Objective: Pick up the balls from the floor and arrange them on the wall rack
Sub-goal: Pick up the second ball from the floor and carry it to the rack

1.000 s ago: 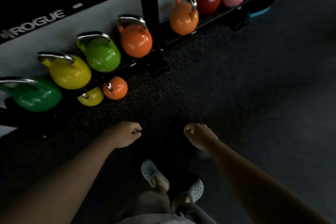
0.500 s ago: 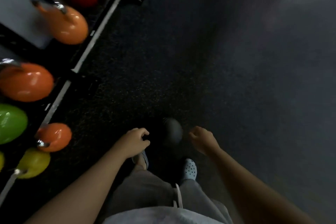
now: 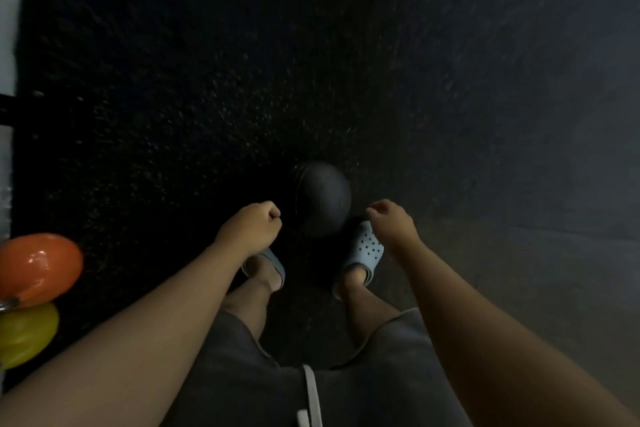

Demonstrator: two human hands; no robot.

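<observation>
A dark ball (image 3: 322, 199) lies on the black rubber floor (image 3: 450, 80), just ahead of the person's pale blue clogs (image 3: 363, 248) and between the 2 lowered hands. The left hand (image 3: 250, 229) hangs just left of the ball, fingers curled into a loose fist and holding nothing. The right hand (image 3: 393, 221) hangs just right of the ball, fingers bent downward and likewise empty; neither hand touches it. Well to the left of the ball, an orange kettlebell (image 3: 36, 267) and a yellow kettlebell (image 3: 24, 334) sit at the picture's edge.

The job looks barely begun for this ball: it is on the floor, unlifted, and the wall rack is out of view, so how many balls are already stowed cannot be told.

Compared with 0.5 seconds ago, the view has swung away from the kettlebell row, most of which has dropped out of frame, while the ball appears larger and nearer and both hands flank it more closely.
</observation>
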